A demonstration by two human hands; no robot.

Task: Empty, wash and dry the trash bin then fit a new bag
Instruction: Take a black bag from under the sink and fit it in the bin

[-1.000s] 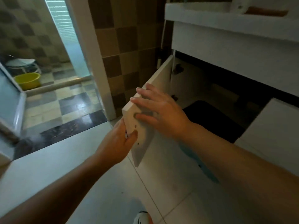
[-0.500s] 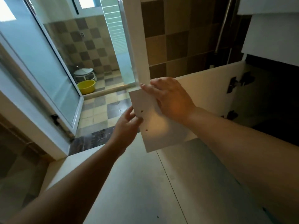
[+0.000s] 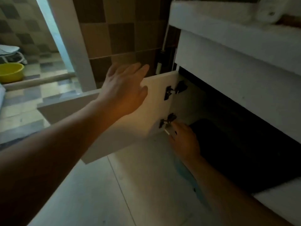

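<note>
The left hand (image 3: 123, 88) has let go of the cabinet door (image 3: 156, 101), fingers now spread flat. The right hand (image 3: 184, 139) has dropped to the lower hinge (image 3: 167, 122); its grip is unclear. No trash bin shows.

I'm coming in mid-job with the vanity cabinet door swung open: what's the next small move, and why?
Probably reach the right hand further into the cabinet. The left hand is flat, open, against the cabinet door, and the right hand is already low by the lower hinge, at the dark opening. No bin or bag is identifiable in there.
</note>
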